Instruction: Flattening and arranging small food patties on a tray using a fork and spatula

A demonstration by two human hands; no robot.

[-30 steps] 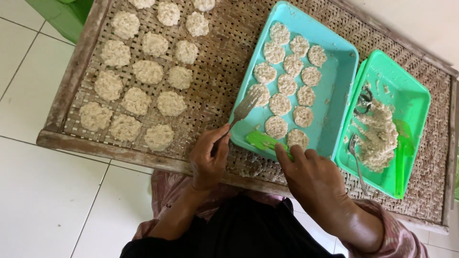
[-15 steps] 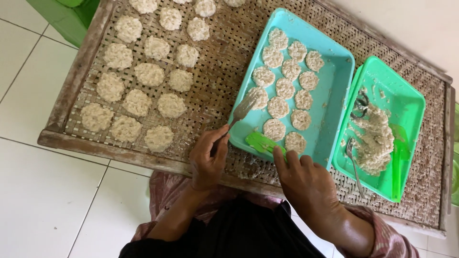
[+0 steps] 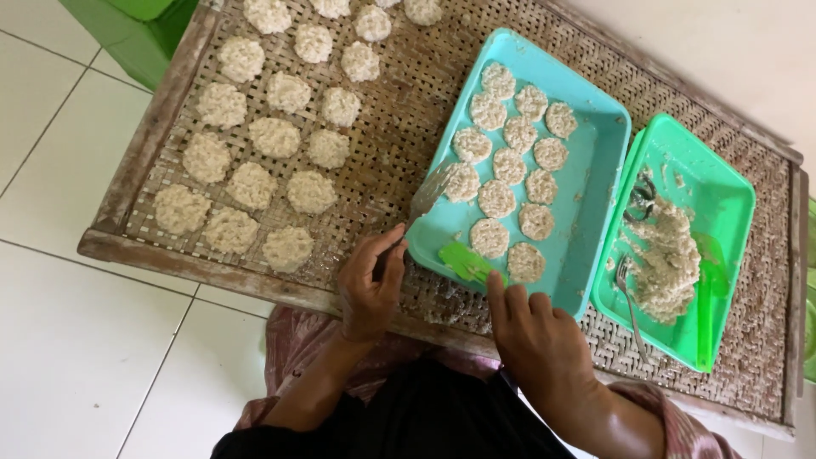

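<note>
My left hand point(image 3: 372, 285) grips a metal fork point(image 3: 422, 202) whose tines reach over the near left rim of a turquoise tray point(image 3: 595, 183), touching a round rice patty point(image 3: 463, 181). Several flat rice patties lie in that tray. My right hand point(image 3: 534, 330) holds a small green spatula point(image 3: 467, 263) at the tray's near edge, beside two patties. A green tray point(image 3: 722, 195) to the right holds a lump of rice dough point(image 3: 665, 259) and another fork point(image 3: 631, 310).
A woven bamboo drying rack point(image 3: 399, 127) with a wooden frame carries both trays and several rows of patties point(image 3: 272, 136) on its left half. White floor tiles point(image 3: 68, 340) lie to the left, and a green container point(image 3: 136, 25) stands at the top left.
The view has shifted a little. My right hand has slid slightly right along the turquoise tray's near edge with the spatula. The fork stays at the tray's left rim.
</note>
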